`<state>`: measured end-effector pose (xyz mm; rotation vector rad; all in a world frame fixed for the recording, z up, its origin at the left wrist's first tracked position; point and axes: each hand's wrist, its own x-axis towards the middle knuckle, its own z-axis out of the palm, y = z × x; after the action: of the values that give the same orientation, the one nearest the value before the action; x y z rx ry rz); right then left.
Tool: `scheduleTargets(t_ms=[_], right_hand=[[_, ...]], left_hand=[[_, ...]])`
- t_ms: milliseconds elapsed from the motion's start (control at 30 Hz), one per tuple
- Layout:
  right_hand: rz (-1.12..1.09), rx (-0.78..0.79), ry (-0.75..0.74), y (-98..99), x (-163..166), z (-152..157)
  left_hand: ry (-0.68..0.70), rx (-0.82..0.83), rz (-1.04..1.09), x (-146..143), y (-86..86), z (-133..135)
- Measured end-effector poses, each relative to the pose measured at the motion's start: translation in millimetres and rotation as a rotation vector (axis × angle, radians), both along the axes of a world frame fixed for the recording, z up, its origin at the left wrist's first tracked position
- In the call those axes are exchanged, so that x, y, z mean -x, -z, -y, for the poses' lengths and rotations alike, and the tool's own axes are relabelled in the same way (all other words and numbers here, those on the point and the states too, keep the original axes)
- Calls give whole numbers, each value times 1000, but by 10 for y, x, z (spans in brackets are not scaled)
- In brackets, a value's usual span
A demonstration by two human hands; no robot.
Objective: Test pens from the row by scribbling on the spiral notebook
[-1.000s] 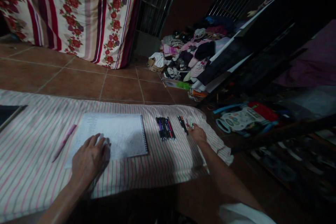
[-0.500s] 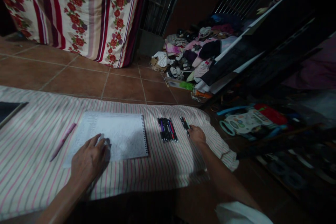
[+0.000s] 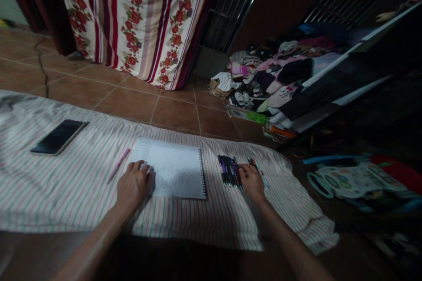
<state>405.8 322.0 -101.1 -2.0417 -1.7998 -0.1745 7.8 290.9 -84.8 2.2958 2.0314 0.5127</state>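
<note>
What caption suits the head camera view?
Left hand touching spiral notebook, right hand beside a row of pens, on striped cloth.

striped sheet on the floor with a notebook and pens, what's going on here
A person is kneeling or sitting out of view, reaching over a pink-striped white sheet spread on a tiled floor. Their left hand rests at the edge of a white spiral-bound notebook. Their right hand is beside a neat row of dark pens. A pink pen and a black smartphone lie further left on the sheet.

Dim light, murky right side, warped edges
</note>
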Motion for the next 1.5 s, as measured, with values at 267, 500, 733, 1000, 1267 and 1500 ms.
scheduleTargets(t_ms=[267,500,733,1000,1267,1500], right_hand=[[-196,-23,-358,-25,1044,113],[-330,-10,-492,-75,1562,301],[-465,42,-500,-105,1858,474],[-627,80,-536,-188,2259,623],[-977,229,-419,-349,2578,610],[-1281,324,-345,-488,2932,471]], left_hand=[[-274,34,-27,555,-86,-50],[-424,124,47,836,49,-69],[-367,145,197,797,125,-91],[-438,190,581,824,201,-98],[-390,295,1393,881,-57,-135],[-127,419,1903,575,-276,-28]])
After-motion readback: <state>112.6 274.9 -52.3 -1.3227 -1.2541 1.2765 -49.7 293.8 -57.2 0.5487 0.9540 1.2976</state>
